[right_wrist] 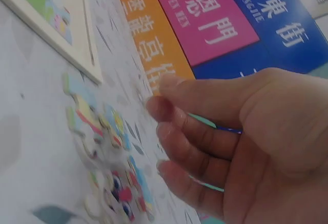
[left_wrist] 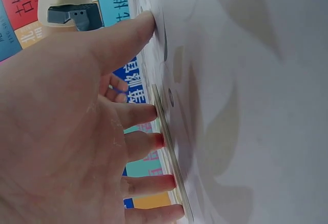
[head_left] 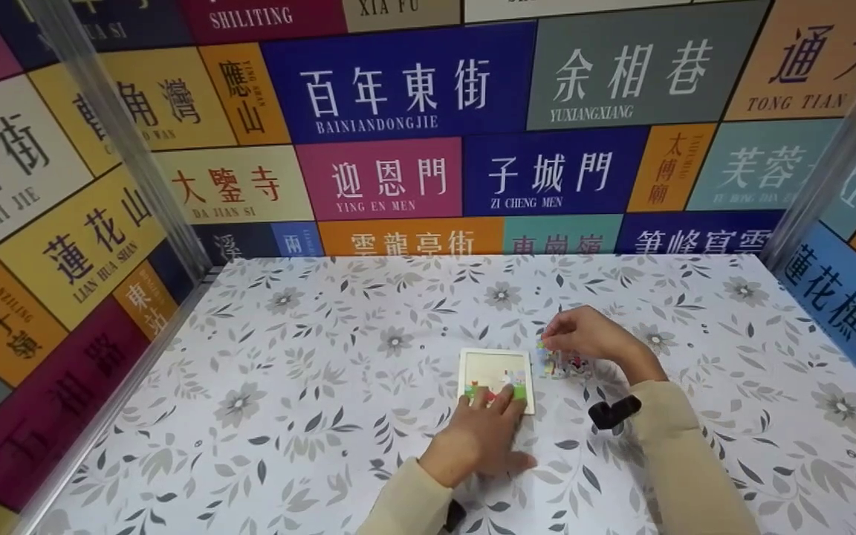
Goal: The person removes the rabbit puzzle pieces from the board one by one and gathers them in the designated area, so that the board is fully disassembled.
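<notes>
A light wooden-framed jigsaw tray (head_left: 496, 352) lies flat on the table, with colourful pieces (head_left: 513, 377) along its lower part. My left hand (head_left: 478, 438) rests on the near side of it, fingers spread and fingertips pressing there, thumb out to the side. Just right of the tray are several loose puzzle pieces (right_wrist: 120, 196), some printed with a cartoon face. Over them hovers my right hand (head_left: 591, 333), its fingers loosely bent and thumb close to the index fingertip (right_wrist: 160, 108). I see nothing between those fingertips in the right wrist view.
A white tablecloth (head_left: 309, 342) with grey leaves and flowers covers the table. Walls of coloured street-name panels (head_left: 398, 82) stand behind and at both sides, with clear corner posts (head_left: 822, 171). Each wrist wears a black strap mount (head_left: 614, 412).
</notes>
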Tool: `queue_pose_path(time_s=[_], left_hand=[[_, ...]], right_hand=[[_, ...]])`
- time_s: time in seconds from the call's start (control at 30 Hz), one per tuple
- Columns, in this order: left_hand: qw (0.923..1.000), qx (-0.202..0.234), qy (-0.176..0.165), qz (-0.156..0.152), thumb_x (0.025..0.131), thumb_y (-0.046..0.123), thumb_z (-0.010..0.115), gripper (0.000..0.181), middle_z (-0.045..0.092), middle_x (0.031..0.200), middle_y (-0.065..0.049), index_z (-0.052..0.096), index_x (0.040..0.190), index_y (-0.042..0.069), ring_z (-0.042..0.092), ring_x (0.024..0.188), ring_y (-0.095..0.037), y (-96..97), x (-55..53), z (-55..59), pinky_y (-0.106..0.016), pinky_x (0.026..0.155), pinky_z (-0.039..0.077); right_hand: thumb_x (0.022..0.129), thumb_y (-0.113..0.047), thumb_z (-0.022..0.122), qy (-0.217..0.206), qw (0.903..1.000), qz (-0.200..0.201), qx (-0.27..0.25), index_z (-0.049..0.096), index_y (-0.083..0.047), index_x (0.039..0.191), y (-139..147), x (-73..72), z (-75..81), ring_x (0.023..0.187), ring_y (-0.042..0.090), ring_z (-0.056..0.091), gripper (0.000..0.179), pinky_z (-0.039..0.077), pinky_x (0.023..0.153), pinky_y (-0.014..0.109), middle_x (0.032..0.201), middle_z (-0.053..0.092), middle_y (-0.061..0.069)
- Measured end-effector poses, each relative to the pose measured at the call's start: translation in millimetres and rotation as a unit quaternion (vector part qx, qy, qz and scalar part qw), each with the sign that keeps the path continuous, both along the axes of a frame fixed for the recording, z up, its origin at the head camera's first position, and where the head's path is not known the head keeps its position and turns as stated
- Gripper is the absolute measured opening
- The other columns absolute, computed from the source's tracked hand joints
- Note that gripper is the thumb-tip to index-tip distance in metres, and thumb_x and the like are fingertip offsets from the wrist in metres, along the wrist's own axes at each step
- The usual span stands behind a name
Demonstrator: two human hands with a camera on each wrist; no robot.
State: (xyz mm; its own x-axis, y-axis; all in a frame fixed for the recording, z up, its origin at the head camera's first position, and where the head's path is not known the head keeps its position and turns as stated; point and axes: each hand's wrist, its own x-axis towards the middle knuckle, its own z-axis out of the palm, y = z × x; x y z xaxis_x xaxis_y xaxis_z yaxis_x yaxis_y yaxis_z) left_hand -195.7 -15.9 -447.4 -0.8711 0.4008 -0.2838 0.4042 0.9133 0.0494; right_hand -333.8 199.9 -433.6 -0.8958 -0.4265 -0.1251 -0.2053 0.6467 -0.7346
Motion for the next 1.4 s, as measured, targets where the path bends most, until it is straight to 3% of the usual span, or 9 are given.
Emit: queue_pose_path(time_s=[0.23,0.53,1.0,1.4], left_hand=[[0.9997,0.014,-0.021,0.003,0.091,0.065,0.057,0.082,0.023,0.168,0.003,0.028,0.158,0.027,0.024,0.154,-0.028,-2.7,0.2,2.3,-0.047,0.122,0.03],[0.9991,0.027,-0.032,0.001,0.092,0.062,0.058,0.085,0.021,0.169,0.0,0.026,0.159,0.021,0.02,0.155,-0.03,-5.3,1.9,4.4,-0.048,0.123,0.028],[0.9937,0.064,-0.09,-0.019,0.091,0.053,0.066,0.083,0.014,0.17,0.004,0.027,0.16,0.025,0.013,0.157,-0.033,-15.9,0.8,8.4,-0.049,0.127,0.019],[0.9909,0.08,-0.104,-0.033,0.089,0.053,0.069,0.082,0.017,0.169,0.009,0.033,0.158,0.026,0.011,0.157,-0.031,-22.9,-4.8,8.8,-0.048,0.125,0.025]], right_hand=[[0.094,-0.02,0.07,-0.013,0.9997,0.021,0.008,0.074,-0.008,0.102,-23,4.3,-6.0,0.061,0.014,0.052,0.015,0.044,0.057,0.029,0.078,0.065,0.003],[0.089,-0.017,0.077,-0.022,0.998,0.057,0.018,0.075,-0.007,0.097,-46,7.4,-19.2,0.07,0.01,0.053,0.013,0.045,0.064,0.025,0.09,0.071,0.004],[0.084,-0.009,0.079,-0.054,0.997,0.045,0.034,0.072,-0.005,0.094,-52,10.0,-20.2,0.072,0.013,0.052,0.012,0.044,0.063,0.025,0.08,0.063,0.0],[0.087,-0.007,0.076,-0.059,0.9964,0.043,0.044,0.073,-0.005,0.093,-53,9.1,-21.0,0.072,0.013,0.053,0.007,0.044,0.066,0.025,0.082,0.067,0.0]])
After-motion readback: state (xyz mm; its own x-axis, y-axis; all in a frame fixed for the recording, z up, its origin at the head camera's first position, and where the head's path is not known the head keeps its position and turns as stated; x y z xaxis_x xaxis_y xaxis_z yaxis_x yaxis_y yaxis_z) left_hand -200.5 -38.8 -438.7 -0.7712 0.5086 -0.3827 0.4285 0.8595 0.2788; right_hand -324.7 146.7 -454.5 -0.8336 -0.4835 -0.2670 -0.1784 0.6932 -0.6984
